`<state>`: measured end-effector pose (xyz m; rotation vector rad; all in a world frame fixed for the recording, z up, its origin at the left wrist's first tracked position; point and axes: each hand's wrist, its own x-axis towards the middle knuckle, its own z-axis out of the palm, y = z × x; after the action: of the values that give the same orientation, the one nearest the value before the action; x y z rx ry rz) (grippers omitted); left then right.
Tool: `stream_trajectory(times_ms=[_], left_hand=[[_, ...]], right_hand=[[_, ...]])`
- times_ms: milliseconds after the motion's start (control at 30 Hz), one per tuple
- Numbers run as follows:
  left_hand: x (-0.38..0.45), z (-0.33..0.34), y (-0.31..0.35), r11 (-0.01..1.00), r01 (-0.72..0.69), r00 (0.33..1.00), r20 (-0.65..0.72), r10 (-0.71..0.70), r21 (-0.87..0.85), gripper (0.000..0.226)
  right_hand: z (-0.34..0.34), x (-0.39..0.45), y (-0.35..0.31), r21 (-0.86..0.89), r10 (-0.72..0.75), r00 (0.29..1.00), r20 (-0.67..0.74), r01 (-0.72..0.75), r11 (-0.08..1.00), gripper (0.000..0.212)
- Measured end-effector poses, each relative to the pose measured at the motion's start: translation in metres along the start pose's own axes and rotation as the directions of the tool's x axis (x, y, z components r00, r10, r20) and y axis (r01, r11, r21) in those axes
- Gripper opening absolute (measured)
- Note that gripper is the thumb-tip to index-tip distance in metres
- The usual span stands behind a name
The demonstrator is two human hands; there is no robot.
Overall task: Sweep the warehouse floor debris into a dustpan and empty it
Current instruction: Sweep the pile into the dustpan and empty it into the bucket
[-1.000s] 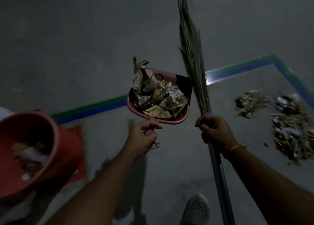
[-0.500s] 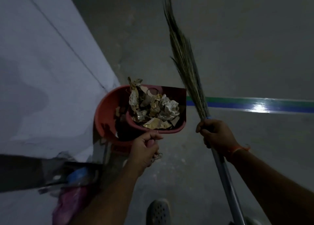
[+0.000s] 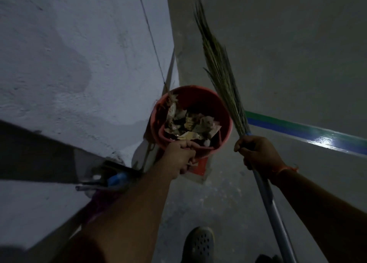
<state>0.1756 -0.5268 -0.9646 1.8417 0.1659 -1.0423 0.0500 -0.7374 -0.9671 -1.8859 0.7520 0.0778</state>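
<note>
My left hand (image 3: 181, 155) grips the handle of a pink dustpan (image 3: 161, 132) held over the mouth of a red bucket (image 3: 226, 123). Crumpled wrappers and paper debris (image 3: 190, 123) fill the pan, inside the bucket's rim. My right hand (image 3: 258, 153) grips the grey handle of a grass broom (image 3: 220, 72) just below its blue binding. The broom's bristles point up and away, beside the bucket's right edge.
A pale wall (image 3: 69, 64) rises at the left, right behind the bucket. A blue and green floor stripe (image 3: 309, 135) runs off to the right. Dark tools and a blue item (image 3: 117, 179) lie by the wall base. My shoe (image 3: 198, 245) stands on the grey floor.
The view turned left toward the wall. My left hand carried the loaded dustpan from beside the bucket to over its mouth. The floor debris pile left the view.
</note>
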Motion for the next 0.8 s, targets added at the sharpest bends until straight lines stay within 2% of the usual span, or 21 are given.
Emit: stream_trajectory(times_ms=[100, 400, 633, 800], left_hand=[[0.012, 0.0, 0.011, 0.993, 0.114, 0.993, -0.004, -0.114, 0.021, 0.025], [0.009, 0.005, 0.029, 0.972, 0.23, 0.973, -0.019, -0.23, 0.05, 0.035], [-0.007, 0.014, 0.035, 0.961, 0.261, 0.965, -0.018, -0.26, 0.088, 0.036], [-0.02, 0.036, 0.045, 0.983, 0.178, 0.983, -0.057, -0.175, 0.055, 0.029]], right_hand=[[0.004, 0.004, -0.002, -0.028, 0.022, 1.0, 0.017, -0.021, 0.999, 0.021], [-0.014, 0.004, -0.005, 0.008, 0.055, 0.998, 0.02, -0.055, 0.998, 0.02], [-0.04, 0.0, 0.001, 0.026, 0.066, 0.997, 0.027, -0.067, 0.997, 0.019], [-0.06, -0.006, 0.012, 0.009, 0.061, 0.998, 0.022, -0.061, 0.998, 0.017]])
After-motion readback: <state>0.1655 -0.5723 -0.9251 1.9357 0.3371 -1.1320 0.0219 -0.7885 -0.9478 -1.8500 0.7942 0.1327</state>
